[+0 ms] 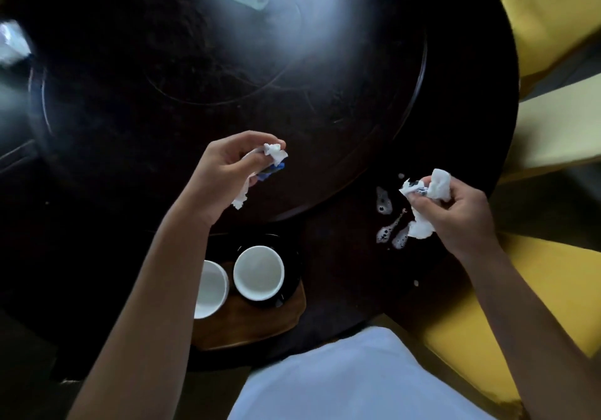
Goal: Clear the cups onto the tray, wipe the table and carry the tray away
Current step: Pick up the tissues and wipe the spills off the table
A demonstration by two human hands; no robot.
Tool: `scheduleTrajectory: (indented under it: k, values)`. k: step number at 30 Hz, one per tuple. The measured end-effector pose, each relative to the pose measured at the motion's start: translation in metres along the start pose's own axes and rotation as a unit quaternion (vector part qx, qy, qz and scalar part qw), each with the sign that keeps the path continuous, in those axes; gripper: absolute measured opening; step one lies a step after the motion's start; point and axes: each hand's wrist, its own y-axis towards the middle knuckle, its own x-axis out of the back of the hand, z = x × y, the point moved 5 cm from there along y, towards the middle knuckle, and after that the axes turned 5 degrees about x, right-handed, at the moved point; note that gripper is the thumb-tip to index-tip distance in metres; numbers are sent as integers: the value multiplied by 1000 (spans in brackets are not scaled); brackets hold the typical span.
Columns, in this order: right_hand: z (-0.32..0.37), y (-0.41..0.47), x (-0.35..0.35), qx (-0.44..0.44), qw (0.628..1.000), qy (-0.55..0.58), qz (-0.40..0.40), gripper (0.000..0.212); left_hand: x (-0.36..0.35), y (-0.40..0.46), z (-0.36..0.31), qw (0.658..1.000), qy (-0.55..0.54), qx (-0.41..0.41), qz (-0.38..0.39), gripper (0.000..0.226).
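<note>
Sitting side by side on a small wooden tray (260, 325) near the table's front edge are two round white cups (258, 271), smooth and glazed, mouths facing straight up; the left one (209, 292) is partly hidden by the left forearm. A glossy black saucer (291, 276) is lying under the right cup. The tray's long axis is running left to right, its rounded corner pointing right. Above it, the left hand (224, 172) is pinching a crumpled white tissue (273, 153) with something blue beneath. The right hand (461, 214) is closing around a second wad of crinkled tissue (429, 192) just beside foamy spill puddles (388, 221) on the dark round table (325, 110). Yellow chairs (471, 322) are standing to the right.
</note>
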Motion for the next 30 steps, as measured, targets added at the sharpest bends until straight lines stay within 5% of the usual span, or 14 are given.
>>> scheduleTrajectory:
  k: [13, 20, 24, 28, 30]
  values:
    - [76, -132, -47, 28, 998, 24, 43, 10, 70, -111, 39, 981, -190, 4, -47, 35]
    - [92, -201, -45, 17, 999, 48, 9, 20, 88, -167, 72, 982, -187, 33, -18, 30]
    - [91, -221, -42, 22, 999, 40, -2, 9, 84, -198, 82, 977, -215, 5, 0, 19]
    - [88, -233, -32, 23, 998, 54, -14, 13, 77, -228, 94, 974, -221, -8, -39, 39]
    - [85, -239, -26, 27, 997, 63, -18, 11, 70, -244, 100, 972, -226, -19, -60, 27]
